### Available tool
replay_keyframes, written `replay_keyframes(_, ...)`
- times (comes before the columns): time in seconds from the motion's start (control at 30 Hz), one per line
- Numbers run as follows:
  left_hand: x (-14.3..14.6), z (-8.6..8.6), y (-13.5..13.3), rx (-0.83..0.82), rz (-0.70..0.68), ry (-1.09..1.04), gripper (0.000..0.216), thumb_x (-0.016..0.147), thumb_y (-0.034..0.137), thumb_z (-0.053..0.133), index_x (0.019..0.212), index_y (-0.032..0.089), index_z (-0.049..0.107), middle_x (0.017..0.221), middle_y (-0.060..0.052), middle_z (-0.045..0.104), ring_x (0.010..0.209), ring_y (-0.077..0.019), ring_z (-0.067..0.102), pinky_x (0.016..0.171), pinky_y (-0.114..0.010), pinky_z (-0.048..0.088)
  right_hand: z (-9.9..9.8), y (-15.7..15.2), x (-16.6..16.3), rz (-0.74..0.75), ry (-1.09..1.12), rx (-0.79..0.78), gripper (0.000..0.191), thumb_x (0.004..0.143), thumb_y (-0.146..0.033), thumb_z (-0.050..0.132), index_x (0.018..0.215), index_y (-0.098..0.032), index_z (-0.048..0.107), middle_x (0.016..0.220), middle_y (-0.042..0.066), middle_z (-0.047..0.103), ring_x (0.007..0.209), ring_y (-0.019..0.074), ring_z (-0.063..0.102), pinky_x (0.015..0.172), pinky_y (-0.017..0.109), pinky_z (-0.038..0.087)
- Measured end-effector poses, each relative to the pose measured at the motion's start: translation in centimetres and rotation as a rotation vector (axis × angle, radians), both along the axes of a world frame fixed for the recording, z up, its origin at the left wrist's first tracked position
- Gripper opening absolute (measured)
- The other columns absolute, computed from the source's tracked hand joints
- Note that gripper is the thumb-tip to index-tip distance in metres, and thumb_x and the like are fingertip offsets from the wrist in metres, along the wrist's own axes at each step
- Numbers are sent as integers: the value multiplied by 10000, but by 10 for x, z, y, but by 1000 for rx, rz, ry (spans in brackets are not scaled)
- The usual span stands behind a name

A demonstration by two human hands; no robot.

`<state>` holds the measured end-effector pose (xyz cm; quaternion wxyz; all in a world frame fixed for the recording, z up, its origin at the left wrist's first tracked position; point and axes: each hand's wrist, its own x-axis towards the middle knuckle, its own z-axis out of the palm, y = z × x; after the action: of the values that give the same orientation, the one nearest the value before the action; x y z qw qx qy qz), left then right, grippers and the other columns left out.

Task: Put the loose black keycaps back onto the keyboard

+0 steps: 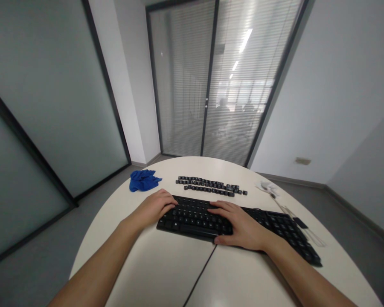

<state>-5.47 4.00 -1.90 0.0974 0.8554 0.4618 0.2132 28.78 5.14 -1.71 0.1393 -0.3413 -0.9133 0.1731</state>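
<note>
A black keyboard [275,226] lies across the round white table [160,273]. My left hand [155,207] rests on the keyboard's left end, fingers bent loosely over the keys. My right hand [240,226] lies flat over the keyboard's middle, fingers stretched toward the left, thumb at the near edge. Neither hand holds anything. Beyond the keyboard, several loose black keycaps [211,186] are laid out in two rows.
A crumpled blue cloth [143,180] lies at the table's far left. Small white bits and a thin cable [277,198] sit at the far right. A seam runs down the tabletop. Glass walls and a blind-covered door stand behind.
</note>
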Motion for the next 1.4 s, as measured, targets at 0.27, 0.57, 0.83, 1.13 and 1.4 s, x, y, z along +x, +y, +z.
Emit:
replay_keyframes(0.27,2,3,-2,35,34,49,246,979,299,516,1082,281,739,1058,-38,738,1045,-244,600,921,-380,477,1,0,-1,-10,-37,16,847,711,-718,718,1406,-259,564,1527,122,459,1400,361,401,1160,554,308)
replay_keyframes(0.57,7,-1,-4,58,144,57,205,962,303,542,1024,282,736,1030,-25,740,985,-238,639,869,-350,488,-1,1,0,-3,-2,3,833,712,-709,723,1408,-280,563,1532,106,456,1405,371,390,1165,568,294)
replay_keyframes(0.83,6,-5,-2,32,182,-13,185,957,305,569,1051,298,728,1069,5,743,1013,-225,657,888,-334,481,1,0,-1,-12,-24,2,851,711,-718,719,1413,-265,558,1534,114,453,1406,368,390,1167,567,292)
replay_keyframes(1.13,2,-5,-1,16,71,-17,199,957,270,555,1025,286,741,1094,-11,728,1031,-210,638,922,-327,484,1,0,-1,-14,-25,2,849,713,-714,719,1413,-260,560,1538,117,449,1406,373,389,1166,568,293)
replay_keyframes(1.4,3,2,-7,9,85,61,232,955,287,548,1088,277,739,1120,-12,734,1048,-206,641,931,-324,486,2,-1,-1,-20,-59,8,869,715,-737,701,1415,-243,556,1542,125,442,1410,365,386,1169,559,297)
